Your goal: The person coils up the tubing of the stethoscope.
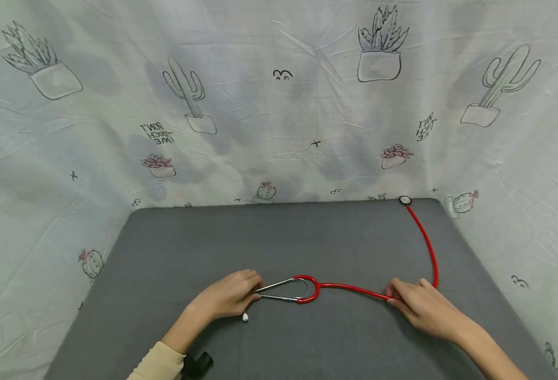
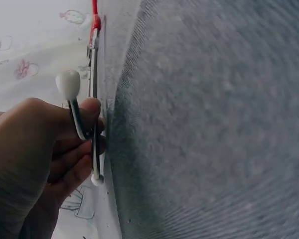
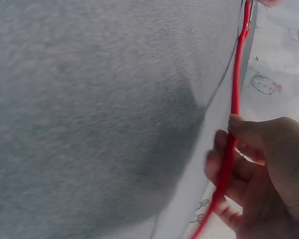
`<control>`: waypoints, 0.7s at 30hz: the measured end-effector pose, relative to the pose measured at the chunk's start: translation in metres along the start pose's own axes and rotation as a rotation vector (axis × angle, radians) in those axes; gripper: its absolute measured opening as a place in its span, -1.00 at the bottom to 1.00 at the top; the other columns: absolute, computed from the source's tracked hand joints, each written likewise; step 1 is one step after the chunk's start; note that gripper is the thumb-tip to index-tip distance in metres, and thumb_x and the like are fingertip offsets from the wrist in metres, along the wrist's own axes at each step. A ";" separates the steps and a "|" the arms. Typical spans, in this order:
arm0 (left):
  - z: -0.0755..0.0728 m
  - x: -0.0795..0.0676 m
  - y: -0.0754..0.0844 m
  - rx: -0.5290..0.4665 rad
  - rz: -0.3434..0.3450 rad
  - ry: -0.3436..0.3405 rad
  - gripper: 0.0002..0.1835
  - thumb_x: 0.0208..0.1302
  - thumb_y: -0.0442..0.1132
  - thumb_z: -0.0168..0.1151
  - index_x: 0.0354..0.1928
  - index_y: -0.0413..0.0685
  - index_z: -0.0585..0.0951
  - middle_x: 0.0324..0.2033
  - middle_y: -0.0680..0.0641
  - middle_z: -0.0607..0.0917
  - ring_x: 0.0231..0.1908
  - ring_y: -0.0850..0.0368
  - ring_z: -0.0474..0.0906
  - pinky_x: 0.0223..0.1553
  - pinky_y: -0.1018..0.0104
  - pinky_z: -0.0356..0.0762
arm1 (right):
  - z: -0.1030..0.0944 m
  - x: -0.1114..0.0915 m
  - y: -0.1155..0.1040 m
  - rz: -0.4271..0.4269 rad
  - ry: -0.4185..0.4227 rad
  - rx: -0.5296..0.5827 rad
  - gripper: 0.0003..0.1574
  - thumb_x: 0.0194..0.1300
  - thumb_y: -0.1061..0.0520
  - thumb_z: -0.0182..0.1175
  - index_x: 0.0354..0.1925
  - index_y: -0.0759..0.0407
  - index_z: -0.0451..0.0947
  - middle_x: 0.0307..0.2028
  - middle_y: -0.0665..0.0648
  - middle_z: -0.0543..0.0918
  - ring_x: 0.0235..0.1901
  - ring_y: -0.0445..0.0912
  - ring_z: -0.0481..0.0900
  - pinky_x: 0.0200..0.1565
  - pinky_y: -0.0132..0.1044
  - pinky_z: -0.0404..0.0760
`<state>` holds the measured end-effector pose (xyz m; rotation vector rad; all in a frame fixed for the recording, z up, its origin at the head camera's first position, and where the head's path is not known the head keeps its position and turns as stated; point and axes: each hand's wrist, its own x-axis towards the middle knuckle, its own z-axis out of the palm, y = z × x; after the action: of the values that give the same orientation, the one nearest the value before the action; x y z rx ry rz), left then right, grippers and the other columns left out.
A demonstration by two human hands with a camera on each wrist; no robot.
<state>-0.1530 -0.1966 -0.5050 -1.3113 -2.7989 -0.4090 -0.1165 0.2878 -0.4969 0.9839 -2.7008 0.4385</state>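
Note:
A stethoscope [image 1: 350,287] with red tubing and metal ear tubes stretches between the two hands. My left hand [image 1: 233,293] pinches the ear tubes near their ends. In the left wrist view a white eartip [image 2: 68,84] sticks up by the thumb, and another shows below the fingers. My right hand [image 1: 423,306] grips the red tube [image 3: 236,84] between thumb and fingers, partway along it. Beyond that hand the tubing bends away to the round chest piece [image 1: 405,200], which lies at the far right edge of the table.
The grey cloth-covered table [image 1: 260,237] reaches back to a pale curtain [image 1: 279,105] printed with cacti and potted plants, which also hangs at both sides. Beside the left sleeve [image 1: 160,361] there is a dark object [image 1: 197,365], partly out of view.

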 end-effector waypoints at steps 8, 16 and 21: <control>-0.007 -0.002 -0.004 -0.069 -0.038 0.039 -0.90 0.52 -0.28 0.36 -0.03 -0.12 0.71 -0.24 0.04 0.74 -0.30 0.31 0.57 -0.15 0.28 0.68 | -0.014 0.020 -0.020 -0.044 0.005 0.073 -0.60 0.22 0.27 0.56 -0.12 -0.09 0.63 -0.30 -0.35 0.62 -0.39 -0.57 0.40 -0.34 -0.48 0.49; -0.020 0.007 -0.004 -0.184 -0.115 0.197 -0.86 0.45 -0.37 0.41 -0.01 -0.22 0.78 -0.21 -0.04 0.85 -0.28 0.23 0.71 -0.20 0.32 0.73 | -0.028 0.046 -0.056 -0.291 0.037 -0.031 -0.77 0.32 0.16 0.53 -0.12 -0.04 0.69 -0.30 -0.25 0.61 -0.45 -0.43 0.29 -0.36 -0.62 0.35; -0.026 0.019 0.003 -0.276 -0.146 0.286 -0.90 0.43 -0.37 0.43 -0.08 -0.21 0.78 -0.28 -0.01 0.84 -0.35 0.30 0.67 -0.29 0.42 0.67 | -0.031 0.064 -0.086 -0.426 0.089 -0.089 -0.44 0.81 -0.07 -0.22 -0.14 -0.02 0.70 -0.36 -0.22 0.50 -0.48 -0.39 0.15 -0.37 -0.64 0.24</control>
<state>-0.1648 -0.1870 -0.4764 -0.9895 -2.6702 -0.9368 -0.1043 0.1992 -0.4310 1.4280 -2.3197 0.2670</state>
